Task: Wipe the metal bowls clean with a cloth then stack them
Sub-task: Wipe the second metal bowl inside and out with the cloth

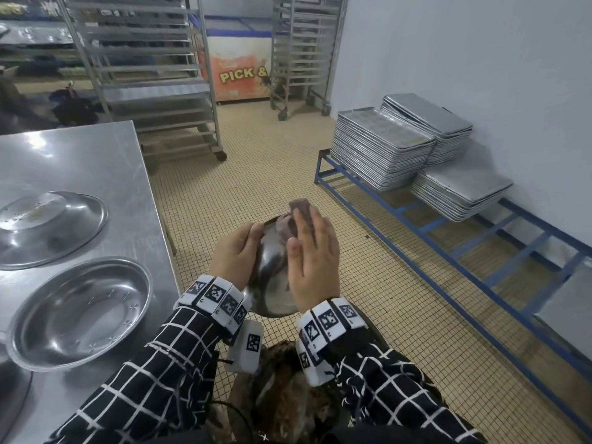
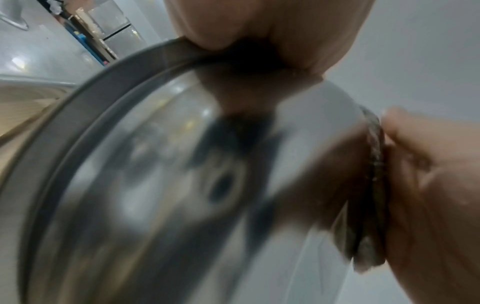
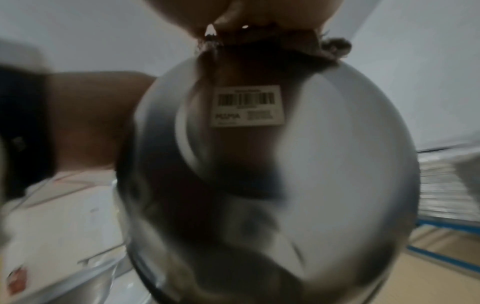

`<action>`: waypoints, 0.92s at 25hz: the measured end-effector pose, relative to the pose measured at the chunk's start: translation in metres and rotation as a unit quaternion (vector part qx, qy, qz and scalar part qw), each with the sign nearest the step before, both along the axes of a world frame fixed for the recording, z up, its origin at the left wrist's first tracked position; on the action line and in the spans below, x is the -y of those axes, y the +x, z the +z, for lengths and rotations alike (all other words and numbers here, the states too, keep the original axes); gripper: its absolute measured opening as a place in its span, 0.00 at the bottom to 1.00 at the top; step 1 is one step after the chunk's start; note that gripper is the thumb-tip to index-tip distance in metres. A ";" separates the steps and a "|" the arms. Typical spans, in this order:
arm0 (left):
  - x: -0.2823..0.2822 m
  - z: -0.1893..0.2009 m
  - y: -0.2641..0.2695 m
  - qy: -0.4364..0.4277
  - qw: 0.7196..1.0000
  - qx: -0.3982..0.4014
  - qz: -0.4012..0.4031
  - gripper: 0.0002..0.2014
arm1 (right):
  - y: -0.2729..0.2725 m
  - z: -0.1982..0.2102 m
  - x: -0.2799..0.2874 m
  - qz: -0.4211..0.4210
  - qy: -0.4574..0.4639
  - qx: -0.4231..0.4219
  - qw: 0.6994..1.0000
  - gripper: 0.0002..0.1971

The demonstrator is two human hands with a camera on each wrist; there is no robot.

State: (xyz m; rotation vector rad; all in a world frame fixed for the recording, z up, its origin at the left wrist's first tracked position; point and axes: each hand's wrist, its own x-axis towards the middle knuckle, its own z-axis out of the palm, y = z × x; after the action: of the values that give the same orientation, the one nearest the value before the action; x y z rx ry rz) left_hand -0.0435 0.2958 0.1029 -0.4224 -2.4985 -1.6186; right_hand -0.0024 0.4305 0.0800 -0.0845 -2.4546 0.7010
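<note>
My left hand (image 1: 238, 251) grips the rim of a shiny metal bowl (image 1: 272, 277) held on edge in front of me, off the table, its outer side toward my right hand. My right hand (image 1: 312, 254) presses a brownish cloth (image 1: 299, 208) flat against that outer side with straight fingers. In the left wrist view the bowl (image 2: 161, 185) fills the picture, the cloth (image 2: 375, 185) squeezed between it and my right palm. The right wrist view shows the bowl's base (image 3: 272, 164) with a barcode sticker (image 3: 246, 108). Two more metal bowls (image 1: 48, 225) (image 1: 80, 315) lie on the steel table (image 1: 96, 161).
The steel table fills the left. Wheeled tray racks (image 1: 144, 75) and a chest freezer (image 1: 238, 65) stand at the back. Stacks of metal baking trays (image 1: 384, 152) sit on a low blue frame (image 1: 448, 251) along the right wall. Tiled floor lies between.
</note>
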 end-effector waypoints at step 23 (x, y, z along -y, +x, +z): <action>0.000 -0.018 0.005 -0.140 0.986 0.059 -0.072 0.16 | -0.003 -0.008 -0.054 0.072 -0.046 0.113 0.990 0.17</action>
State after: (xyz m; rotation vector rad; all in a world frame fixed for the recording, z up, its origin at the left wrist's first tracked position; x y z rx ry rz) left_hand -0.0382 0.2957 0.0846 -0.5662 -2.8590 -1.3764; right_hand -0.0057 0.4841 0.0721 -0.0243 -2.6641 0.9132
